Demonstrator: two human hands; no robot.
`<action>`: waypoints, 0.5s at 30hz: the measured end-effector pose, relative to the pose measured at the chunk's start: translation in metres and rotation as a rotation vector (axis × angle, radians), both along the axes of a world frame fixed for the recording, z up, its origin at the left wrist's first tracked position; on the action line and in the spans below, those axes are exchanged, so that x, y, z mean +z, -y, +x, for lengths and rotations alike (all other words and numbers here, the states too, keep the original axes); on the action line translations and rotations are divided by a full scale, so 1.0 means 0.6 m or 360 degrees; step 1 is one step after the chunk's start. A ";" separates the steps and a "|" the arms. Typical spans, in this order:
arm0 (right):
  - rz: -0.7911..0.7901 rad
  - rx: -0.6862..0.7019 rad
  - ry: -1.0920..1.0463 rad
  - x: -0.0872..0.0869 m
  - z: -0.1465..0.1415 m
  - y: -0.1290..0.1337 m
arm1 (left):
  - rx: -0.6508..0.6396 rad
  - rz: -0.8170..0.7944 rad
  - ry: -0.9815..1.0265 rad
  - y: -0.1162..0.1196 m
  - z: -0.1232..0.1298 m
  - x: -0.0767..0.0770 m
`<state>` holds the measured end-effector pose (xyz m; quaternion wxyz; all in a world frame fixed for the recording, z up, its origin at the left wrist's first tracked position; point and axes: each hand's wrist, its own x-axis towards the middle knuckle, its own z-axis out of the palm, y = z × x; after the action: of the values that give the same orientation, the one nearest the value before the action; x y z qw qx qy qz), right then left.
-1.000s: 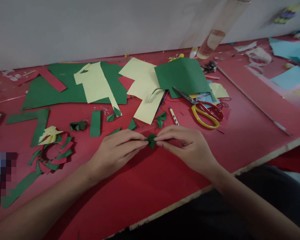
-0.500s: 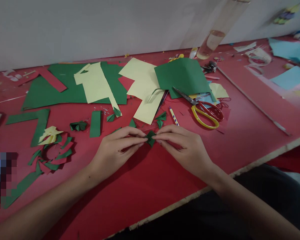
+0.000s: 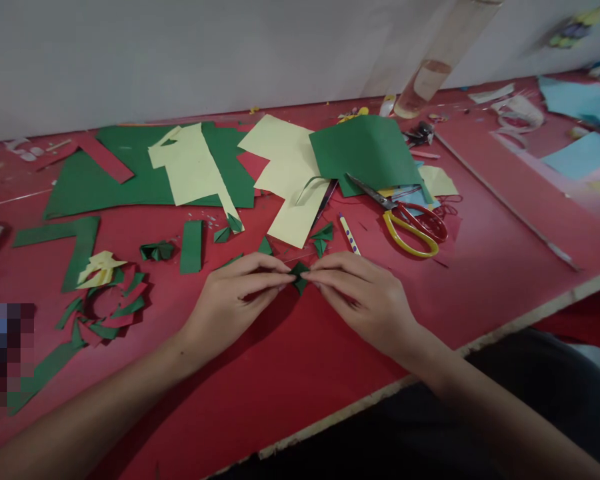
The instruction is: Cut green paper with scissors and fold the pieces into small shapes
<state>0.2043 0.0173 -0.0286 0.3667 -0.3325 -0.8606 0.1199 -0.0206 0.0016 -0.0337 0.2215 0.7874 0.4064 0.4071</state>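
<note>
A small folded piece of green paper [image 3: 300, 279] is pinched between my two hands, just above the red table [image 3: 260, 393]. My left hand [image 3: 240, 293] grips its left corner with thumb and fingertips. On the opposite corner, the fingertips of my right hand [image 3: 367, 293] are closed too; parts of the paper are hidden behind them. Right beyond my fingers lie a folded green paper piece [image 3: 321, 238] and a pen with purple dots [image 3: 349, 235]. Another folded green piece [image 3: 229, 230] rests above my left hand.
Scissors with yellow and red handles [image 3: 413, 230] lie to the right. A red-and-green paper wreath [image 3: 135, 300] sits at left near a green strip [image 3: 191, 247]. Cream paper [image 3: 193, 167] and green sheets [image 3: 365, 153] spread across the back. A tall clear container [image 3: 430, 73] stands by the wall.
The right fingertips have shifted slightly left, and the green paper's side corners are drawn a little closer together. The other things on the table stay where they were.
</note>
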 end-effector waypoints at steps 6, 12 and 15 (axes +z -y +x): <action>-0.0193 -0.0138 -0.0179 -0.001 -0.009 0.009 | 0.0026 0.0039 0.0013 0.000 0.001 -0.003; -0.0682 -0.0233 -0.0482 -0.001 -0.014 0.017 | 0.0065 0.0063 0.0022 0.003 0.003 0.001; -0.0916 -0.0246 -0.0717 -0.001 -0.017 0.018 | 0.0069 0.0101 0.0059 0.005 0.005 0.004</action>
<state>0.1944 0.0063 -0.0294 0.4463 -0.4511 -0.6618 0.3991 -0.0176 -0.0013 -0.0311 0.1951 0.7774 0.4060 0.4390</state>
